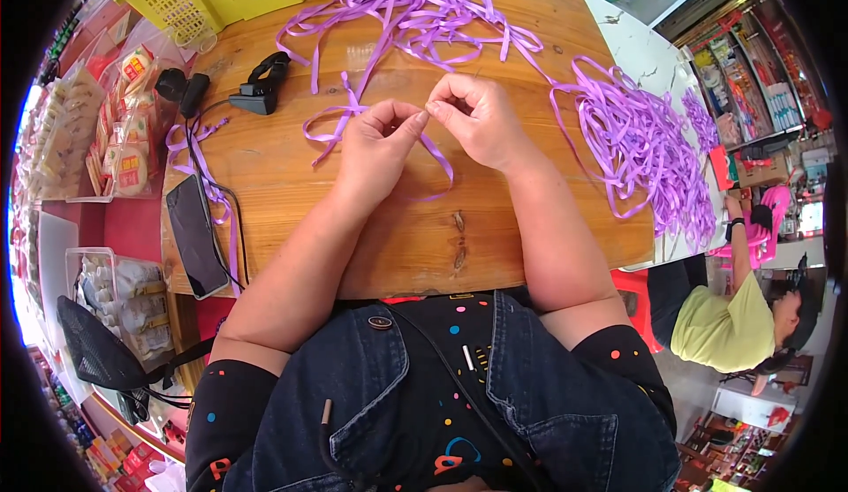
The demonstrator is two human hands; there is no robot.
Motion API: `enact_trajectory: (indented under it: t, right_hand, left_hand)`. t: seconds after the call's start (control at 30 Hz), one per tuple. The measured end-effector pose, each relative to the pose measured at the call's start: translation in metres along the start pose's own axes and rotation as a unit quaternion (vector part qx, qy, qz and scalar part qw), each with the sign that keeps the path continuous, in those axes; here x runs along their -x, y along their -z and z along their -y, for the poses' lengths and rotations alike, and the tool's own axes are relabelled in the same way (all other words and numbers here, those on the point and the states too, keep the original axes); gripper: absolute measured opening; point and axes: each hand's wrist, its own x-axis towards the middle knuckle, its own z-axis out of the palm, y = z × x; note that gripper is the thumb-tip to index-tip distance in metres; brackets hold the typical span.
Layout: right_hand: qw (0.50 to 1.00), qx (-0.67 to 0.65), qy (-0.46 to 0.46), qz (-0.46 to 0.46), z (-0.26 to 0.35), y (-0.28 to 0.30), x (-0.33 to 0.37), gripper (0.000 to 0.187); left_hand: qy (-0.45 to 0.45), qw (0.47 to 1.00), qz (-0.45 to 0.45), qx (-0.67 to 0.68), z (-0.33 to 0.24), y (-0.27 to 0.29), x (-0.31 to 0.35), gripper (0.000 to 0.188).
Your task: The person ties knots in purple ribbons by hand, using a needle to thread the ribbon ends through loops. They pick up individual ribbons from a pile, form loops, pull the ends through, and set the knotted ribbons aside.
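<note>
My left hand (380,146) is closed in a pinch above the wooden table, with a thin purple ribbon (439,158) curling out from under its fingers. More of this ribbon lies in a loose loop on the table, just left of the hand. My right hand (478,121) is pinched as well, its thumb and forefinger meeting the left fingertips. Whatever lies between the right fingertips is too small to make out. A large tangled heap of purple ribbons (632,134) spreads to the right, and another ribbon pile (424,6) lies beyond my hands.
A yellow plastic basket (221,2) stands at the far left of the wooden table (415,249). Nearer are a black strapped device (261,86), a phone (196,236) and a black cable. Packaged goods (124,139) line the left side. Another person (729,320) sits at the right.
</note>
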Motion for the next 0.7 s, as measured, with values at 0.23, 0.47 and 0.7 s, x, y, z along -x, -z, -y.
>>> enact_trajectory:
  t: [0.23, 0.47, 0.7]
  right_hand:
    - [0.999, 0.001, -0.025, 0.020, -0.005, -0.001, -0.002, 0.011]
    - [0.966, -0.256, -0.038, 0.016, 0.030, 0.009, 0.006, 0.013]
    - [0.743, -0.396, 0.282, 0.460, 0.137, -0.001, 0.066, 0.040]
  left_hand:
    - [-0.020, 0.999, -0.013, -0.032, -0.003, 0.002, 0.000, 0.011]
    - [0.049, 0.996, -0.053, 0.054, -0.011, 0.006, -0.002, 0.010]
    - [0.087, 0.988, -0.081, 0.104, -0.010, 0.009, -0.003, 0.010]
